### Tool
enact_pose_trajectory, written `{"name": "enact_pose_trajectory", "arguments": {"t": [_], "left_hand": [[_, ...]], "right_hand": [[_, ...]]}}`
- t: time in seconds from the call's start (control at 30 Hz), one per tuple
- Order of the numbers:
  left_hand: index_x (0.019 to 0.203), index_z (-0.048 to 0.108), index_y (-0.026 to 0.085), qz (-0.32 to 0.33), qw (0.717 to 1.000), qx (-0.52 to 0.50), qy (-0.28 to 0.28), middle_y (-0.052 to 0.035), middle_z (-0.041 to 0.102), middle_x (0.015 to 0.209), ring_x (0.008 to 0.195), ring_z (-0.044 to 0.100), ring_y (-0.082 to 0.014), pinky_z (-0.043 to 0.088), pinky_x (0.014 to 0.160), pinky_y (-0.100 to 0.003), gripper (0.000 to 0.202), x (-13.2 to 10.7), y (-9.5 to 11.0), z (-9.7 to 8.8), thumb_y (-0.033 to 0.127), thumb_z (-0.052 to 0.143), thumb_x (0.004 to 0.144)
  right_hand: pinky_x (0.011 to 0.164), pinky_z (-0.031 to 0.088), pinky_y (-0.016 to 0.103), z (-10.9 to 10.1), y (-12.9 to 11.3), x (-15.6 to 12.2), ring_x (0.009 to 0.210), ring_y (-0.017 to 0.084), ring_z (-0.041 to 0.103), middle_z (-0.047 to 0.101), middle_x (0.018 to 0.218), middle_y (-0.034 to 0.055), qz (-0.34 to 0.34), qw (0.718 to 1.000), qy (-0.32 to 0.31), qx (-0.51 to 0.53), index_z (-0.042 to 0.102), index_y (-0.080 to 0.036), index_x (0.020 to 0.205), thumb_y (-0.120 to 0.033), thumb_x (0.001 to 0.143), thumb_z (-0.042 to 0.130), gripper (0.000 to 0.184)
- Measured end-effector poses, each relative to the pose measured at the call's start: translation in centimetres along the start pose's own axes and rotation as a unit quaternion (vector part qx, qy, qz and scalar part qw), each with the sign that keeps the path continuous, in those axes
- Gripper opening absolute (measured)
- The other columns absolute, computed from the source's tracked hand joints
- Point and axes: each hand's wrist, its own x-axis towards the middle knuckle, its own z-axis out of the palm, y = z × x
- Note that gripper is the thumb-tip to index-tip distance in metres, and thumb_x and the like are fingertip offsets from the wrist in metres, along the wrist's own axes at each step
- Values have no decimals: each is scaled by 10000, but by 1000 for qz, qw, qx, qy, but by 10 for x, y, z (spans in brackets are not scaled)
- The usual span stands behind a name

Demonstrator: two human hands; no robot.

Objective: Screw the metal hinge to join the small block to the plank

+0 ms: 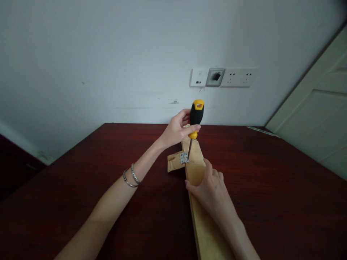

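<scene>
My left hand (pixel 180 128) grips a screwdriver (pixel 197 113) with a black and yellow handle, held nearly upright. Its tip meets the right leaf of a small metal hinge (pixel 184 157), at or close to a screw too small to make out clearly. That hinge joins a long wooden board (pixel 196 171) to a short wooden piece (pixel 174 162) sticking out on the left. Across the board, below the hinge, my right hand (pixel 213 184) is clamped, thumb on the left edge and fingers over the right edge.
The board lies on a dark red-brown table (pixel 130 151) that reaches a white wall (pixel 108 65). Wall sockets (pixel 235 78) and a plugged-in black adapter (pixel 216 76) sit above the table's back edge. A pale panelled door (pixel 320 108) stands at the right.
</scene>
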Motion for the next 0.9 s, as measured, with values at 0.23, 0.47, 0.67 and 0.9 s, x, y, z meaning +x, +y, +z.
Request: {"name": "enact_pose_trajectory", "arguments": {"t": [0.23, 0.47, 0.67, 0.9], "left_hand": [[1003, 491, 155, 0, 1000, -3, 0, -56, 572, 963, 952, 575, -193, 501, 848, -338, 406, 0, 0, 1, 247, 704, 670], [1011, 499, 158, -2, 1000, -3, 0, -60, 578, 975, 937, 576, -184, 496, 850, -335, 411, 0, 0, 1, 238, 706, 665], [1027, 496, 159, 0, 1000, -2, -4, -63, 584, 990, 948, 578, -191, 494, 860, -344, 424, 0, -1, 0, 263, 708, 675], [1007, 490, 158, 9, 1000, -10, -1, -52, 574, 953, 944, 579, -194, 510, 821, -332, 408, 0, -1, 0, 252, 710, 677]], "right_hand": [[749, 433, 405, -1, -1, -1, 848, 303, 510, 575, 895, 149, -5, 1000, 5, -8, 348, -60, 1303, -433, 666, 637, 793], [742, 435, 407, 0, -1, 0, 840, 303, 513, 582, 880, 152, -5, 1000, 7, -5, 348, -56, 1302, -431, 664, 640, 796], [744, 434, 407, -3, -2, 0, 866, 310, 514, 584, 884, 157, 0, 1000, -3, -2, 352, -48, 1298, -425, 674, 633, 782], [737, 432, 400, 0, -1, 0, 867, 314, 512, 579, 891, 151, 5, 1000, -3, -5, 350, -56, 1303, -438, 664, 637, 799]]}}
